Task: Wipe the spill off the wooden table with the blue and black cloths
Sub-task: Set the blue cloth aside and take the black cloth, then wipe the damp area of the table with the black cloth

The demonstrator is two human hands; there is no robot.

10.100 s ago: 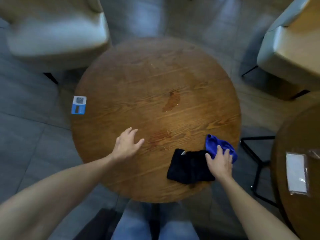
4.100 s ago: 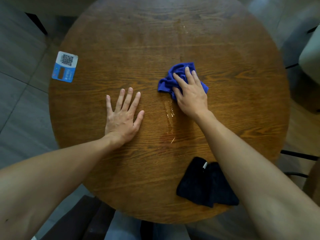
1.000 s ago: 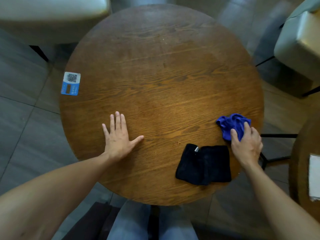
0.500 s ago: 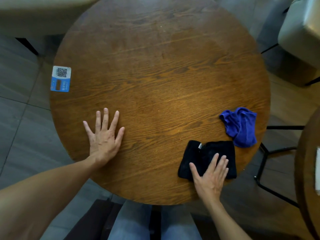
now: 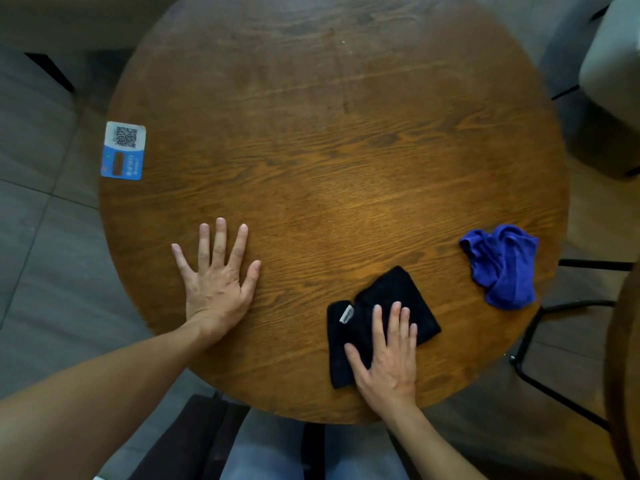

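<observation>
The round wooden table [image 5: 329, 150] fills the view, and I see no wet patch on its surface. My right hand [image 5: 388, 355] lies flat on the black cloth [image 5: 391, 289] near the front right edge, fingers spread, pressing it down. The cloth is turned at an angle and its white tag shows. The crumpled blue cloth [image 5: 502, 265] lies loose at the right edge, apart from my hand. My left hand [image 5: 218, 278] rests palm down on the bare wood at the front left, holding nothing.
A blue and white QR sticker [image 5: 123, 150] sits on the table's left edge. A pale chair [image 5: 613, 64] stands at the top right. A black metal frame [image 5: 554, 341] and another wooden table [image 5: 627, 358] are at the right. My legs are below the front edge.
My right hand let go of the blue cloth at the right edge and moved onto the black cloth, which has since turned and shifted slightly forward. My left hand stays flat on the table.
</observation>
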